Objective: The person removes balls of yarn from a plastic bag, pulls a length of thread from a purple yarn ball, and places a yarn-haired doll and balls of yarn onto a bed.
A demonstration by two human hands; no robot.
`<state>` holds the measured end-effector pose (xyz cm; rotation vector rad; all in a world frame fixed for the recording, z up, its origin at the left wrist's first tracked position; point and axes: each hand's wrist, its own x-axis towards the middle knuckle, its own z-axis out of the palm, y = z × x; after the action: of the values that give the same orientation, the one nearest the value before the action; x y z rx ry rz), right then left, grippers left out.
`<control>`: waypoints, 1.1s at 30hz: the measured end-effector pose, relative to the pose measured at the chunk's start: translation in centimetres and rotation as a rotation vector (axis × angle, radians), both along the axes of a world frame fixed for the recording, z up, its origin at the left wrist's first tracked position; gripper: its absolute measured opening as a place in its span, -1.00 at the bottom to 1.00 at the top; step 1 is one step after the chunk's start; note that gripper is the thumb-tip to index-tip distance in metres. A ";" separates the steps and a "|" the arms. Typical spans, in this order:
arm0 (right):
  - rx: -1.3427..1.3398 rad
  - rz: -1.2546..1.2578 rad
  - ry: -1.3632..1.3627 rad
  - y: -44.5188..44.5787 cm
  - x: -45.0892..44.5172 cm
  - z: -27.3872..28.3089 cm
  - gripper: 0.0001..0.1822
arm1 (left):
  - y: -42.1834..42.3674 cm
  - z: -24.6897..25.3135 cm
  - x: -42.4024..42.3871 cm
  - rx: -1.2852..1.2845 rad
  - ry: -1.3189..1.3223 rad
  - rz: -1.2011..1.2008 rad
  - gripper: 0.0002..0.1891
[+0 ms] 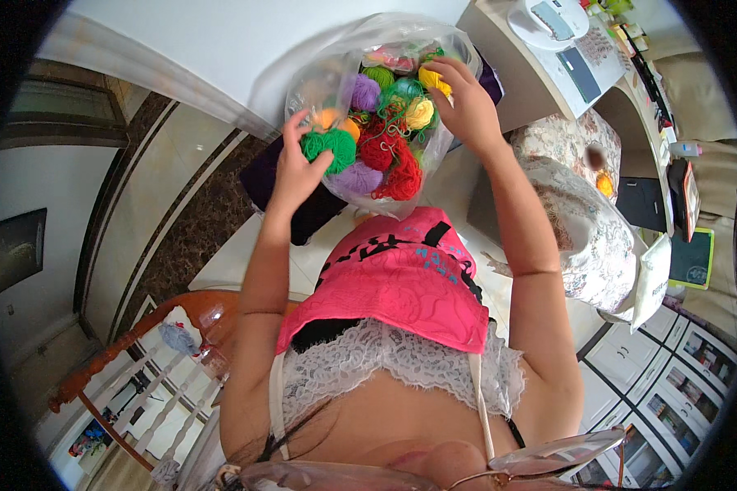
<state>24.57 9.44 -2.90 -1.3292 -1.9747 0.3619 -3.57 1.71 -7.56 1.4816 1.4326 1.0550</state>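
Observation:
A clear plastic bag (447,132), its mouth spread wide, holds many balls of yarn. My left hand (300,169) grips a green yarn ball (336,151) at the bag's left side, the thumb across its front. At the upper right, my right hand (467,107) has its fingers and thumb around a bright yellow yarn ball (433,80). Between the hands lie a red yarn ball (384,147), a pale yellow ball (419,114) and a purple ball (363,92). Loose green strands tangle over them. An orange ball (349,127) is partly hidden behind the green one.
Dark cloth (264,175) shows under the bag, against a white wall (221,55). To the right stand a desk (522,73) and a chair with a patterned cover (583,227), an orange yarn ball (604,184) on it. A wooden railing (178,307) runs at lower left.

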 end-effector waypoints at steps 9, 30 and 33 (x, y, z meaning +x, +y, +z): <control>0.007 -0.508 0.171 -0.9 1.8 -12.1 0.03 | 1.7 -6.4 -1.0 -0.703 -0.521 0.080 -0.20; -0.191 -0.042 0.593 -5.5 3.0 -6.4 -0.83 | 7.0 -2.7 12.0 -0.562 -0.940 -0.309 -0.61; -0.056 0.088 0.612 -4.0 2.9 -1.0 -0.89 | 9.0 -0.2 11.1 -0.468 -1.005 -0.500 -0.50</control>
<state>27.51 5.43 -3.93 -1.0061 -1.5121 0.7699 7.55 10.68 -7.78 0.6992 0.4876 0.8513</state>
